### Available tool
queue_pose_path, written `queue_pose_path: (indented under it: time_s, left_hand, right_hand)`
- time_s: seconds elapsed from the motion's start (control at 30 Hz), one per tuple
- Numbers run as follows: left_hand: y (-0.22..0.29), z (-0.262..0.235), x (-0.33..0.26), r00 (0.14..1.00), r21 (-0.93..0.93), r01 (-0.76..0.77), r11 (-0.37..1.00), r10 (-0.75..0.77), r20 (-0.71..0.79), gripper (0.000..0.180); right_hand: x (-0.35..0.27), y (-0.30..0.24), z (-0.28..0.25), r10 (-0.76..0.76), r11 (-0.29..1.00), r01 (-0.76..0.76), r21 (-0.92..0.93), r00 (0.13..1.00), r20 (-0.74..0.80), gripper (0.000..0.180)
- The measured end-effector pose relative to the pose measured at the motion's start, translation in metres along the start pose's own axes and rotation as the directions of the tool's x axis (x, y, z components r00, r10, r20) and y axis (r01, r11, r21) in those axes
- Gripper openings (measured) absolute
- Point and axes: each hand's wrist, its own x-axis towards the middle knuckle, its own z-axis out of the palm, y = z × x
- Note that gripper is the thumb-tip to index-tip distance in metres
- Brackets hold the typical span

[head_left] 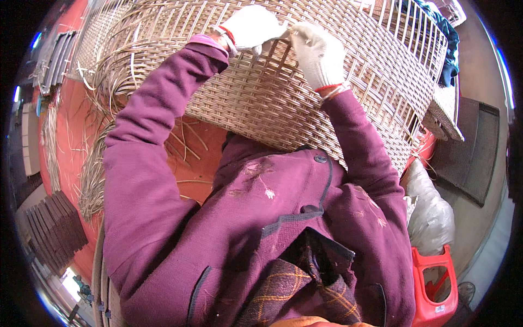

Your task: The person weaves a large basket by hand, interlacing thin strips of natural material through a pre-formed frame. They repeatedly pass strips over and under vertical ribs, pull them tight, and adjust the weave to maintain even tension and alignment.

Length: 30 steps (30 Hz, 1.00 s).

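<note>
A large beige-brown woven wicker panel (239, 92) slopes across in front of me, its near edge close to my lap. Both hands wear white knit gloves with red-edged cuffs and meet over the upper middle of the weave. My left hand (253, 27) is closed, its fingertips pinching a thin wicker strand (284, 31) where the two hands come together. From the other side my right hand (318, 53) is closed on the same spot, thumb and finger pressed together. Just below them, a looser patch of weave (279, 53) shows dark gaps. The gloves partly hide the strand.
Loose strand ends (117, 82) fan out on the left, with a hanging bundle (93, 174) below. Dark stacked slats (53, 231) stand at far left. On the right are a red plastic stool (436, 283), a clear plastic bag (430, 207) and a dark framed panel (468, 150).
</note>
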Motion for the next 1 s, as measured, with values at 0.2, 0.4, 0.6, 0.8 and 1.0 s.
queue_pose_path:
  time_s: [0.2,0.4,0.6,0.8,1.0]
  left_hand:
    - [-0.004,-0.051,-0.041,0.989,0.118,-0.065,0.991,0.079,-0.124,0.034]
    - [-0.018,0.002,-0.036,0.952,-0.453,0.21,0.866,-0.286,-0.106,0.036]
    - [-0.049,0.026,-0.034,0.871,0.286,-0.104,0.953,0.226,-0.437,0.038]
    - [-0.055,0.009,-0.034,0.992,0.003,-0.039,0.999,0.039,-0.118,0.026]
    - [-0.065,-0.032,-0.058,0.975,0.079,-0.061,0.995,0.076,-0.207,0.032]
  right_hand:
    - [0.021,-0.014,0.025,-0.034,0.93,-0.081,0.359,0.952,0.303,0.024]
    - [0.016,-0.012,0.044,0.045,0.987,-0.045,0.155,0.999,-0.002,0.02]
    - [0.021,-0.01,0.058,-0.193,0.927,0.282,-0.246,0.924,0.331,0.02]
    - [0.025,-0.022,0.05,-0.1,0.995,0.097,0.037,0.989,0.104,0.016]
    - [0.051,-0.034,0.059,-0.036,0.946,-0.095,0.311,0.919,0.392,0.019]
